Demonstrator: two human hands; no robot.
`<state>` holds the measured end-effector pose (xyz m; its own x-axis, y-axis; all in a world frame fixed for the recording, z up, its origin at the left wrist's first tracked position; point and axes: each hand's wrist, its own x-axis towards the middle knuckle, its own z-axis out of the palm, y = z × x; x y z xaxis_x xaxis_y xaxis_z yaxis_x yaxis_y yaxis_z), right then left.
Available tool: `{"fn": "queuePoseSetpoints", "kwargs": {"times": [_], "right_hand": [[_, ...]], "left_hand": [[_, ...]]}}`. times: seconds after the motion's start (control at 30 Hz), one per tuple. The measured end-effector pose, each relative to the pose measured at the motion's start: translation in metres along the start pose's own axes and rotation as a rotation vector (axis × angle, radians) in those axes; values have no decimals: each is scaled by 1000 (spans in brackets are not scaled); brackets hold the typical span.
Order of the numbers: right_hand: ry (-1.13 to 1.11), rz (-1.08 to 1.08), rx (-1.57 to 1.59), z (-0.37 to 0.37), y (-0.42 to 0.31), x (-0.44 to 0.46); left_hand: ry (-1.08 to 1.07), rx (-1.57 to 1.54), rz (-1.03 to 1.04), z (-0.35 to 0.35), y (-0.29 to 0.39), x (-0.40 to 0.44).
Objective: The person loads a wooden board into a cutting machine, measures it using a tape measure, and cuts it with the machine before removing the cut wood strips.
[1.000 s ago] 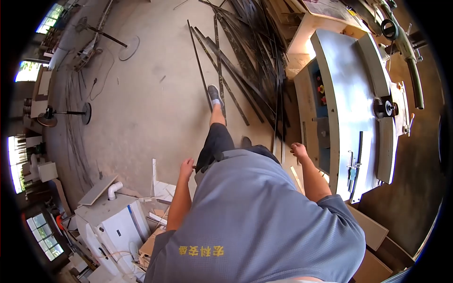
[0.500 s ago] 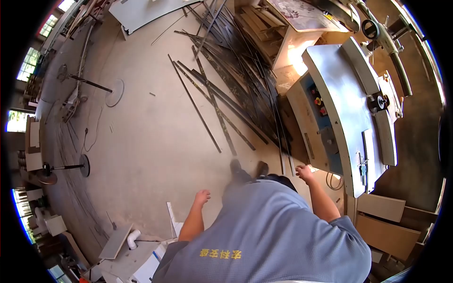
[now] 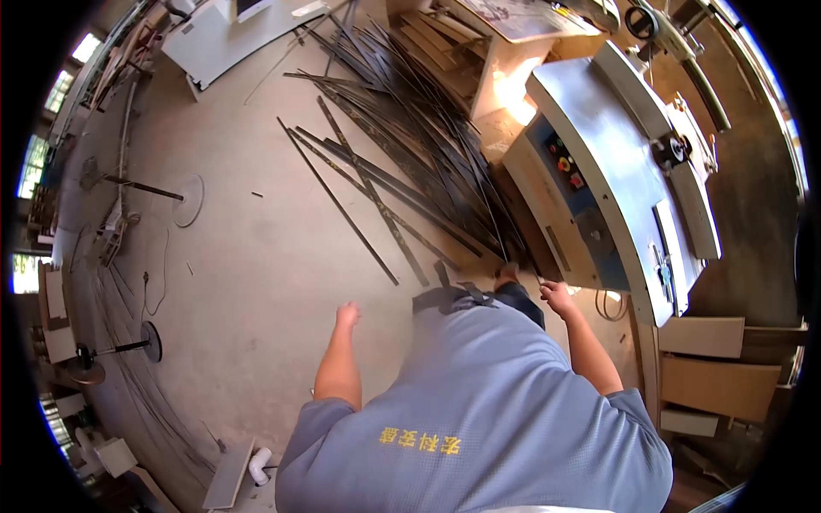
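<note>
My left hand (image 3: pixel 348 315) hangs over the bare concrete floor, its fingers loosely curled and nothing visible in them. To the right, my right hand (image 3: pixel 558 299) is also curled, near the lower front of a grey machine (image 3: pixel 590 197) and close to the ends of several dark strips. I see no object held in it. The heap of long dark strips (image 3: pixel 410 145) lies criss-crossed on the floor ahead of me. Part of one dark shoe (image 3: pixel 508 272) shows past my grey shirt; my other foot is hidden.
The machine has a metal top and red and yellow buttons. A white table (image 3: pixel 231 47) stands ahead on the left. Round-based stands (image 3: pixel 152 342) and thin cables lie on the left floor. Boards (image 3: pixel 718 380) lean at right; a white pipe elbow (image 3: pixel 259 466) is at lower left.
My view has shifted, with the strips and machine lower left in it than before. My feet have moved as in a step. My left hand has swung forward; neither hand has visibly picked anything up.
</note>
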<state>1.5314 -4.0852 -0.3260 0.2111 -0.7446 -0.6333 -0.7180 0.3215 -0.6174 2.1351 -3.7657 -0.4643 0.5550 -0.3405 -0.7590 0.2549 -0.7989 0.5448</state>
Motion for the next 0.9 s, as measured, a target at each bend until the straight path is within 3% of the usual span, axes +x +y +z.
{"fn": "queuePoseSetpoints", "kwargs": {"times": [0.13,0.2,0.27,0.3,0.33,0.4,0.5,0.57,0.6,0.63,0.67,0.73,0.8,0.9], "right_hand": [[-65,276,23,-17,98,-19],[-83,446,73,-27,122,-31],[-51,474,128,-28,167,-23],[-187,400,-139,-44,150,-21],[-267,180,-346,-47,152,5],[-337,-207,-648,-49,157,69],[-377,-415,-886,-78,132,130],[-348,-529,-1013,-102,127,160],[-314,-593,-1062,-108,124,180],[-274,-652,-1091,-116,113,195],[-237,-701,-1063,-120,109,217],[-205,-792,-794,-133,97,271],[-361,-31,166,-141,32,275],[-369,-88,185,-140,-43,260]], "left_hand": [[-89,-43,26,58,65,-33],[-129,4,83,82,70,-55],[-155,89,185,100,69,-69],[-271,193,214,105,55,-56],[-253,301,346,115,32,-43],[1,614,612,120,29,-61],[66,560,207,120,-5,-78],[24,528,-17,119,21,-124],[120,-1,53,126,40,-159],[143,-57,157,132,34,-184],[160,-111,263,139,28,-207],[120,236,198,153,11,-217],[97,80,-193,170,12,-231],[-186,815,155,184,-56,-191]]}}
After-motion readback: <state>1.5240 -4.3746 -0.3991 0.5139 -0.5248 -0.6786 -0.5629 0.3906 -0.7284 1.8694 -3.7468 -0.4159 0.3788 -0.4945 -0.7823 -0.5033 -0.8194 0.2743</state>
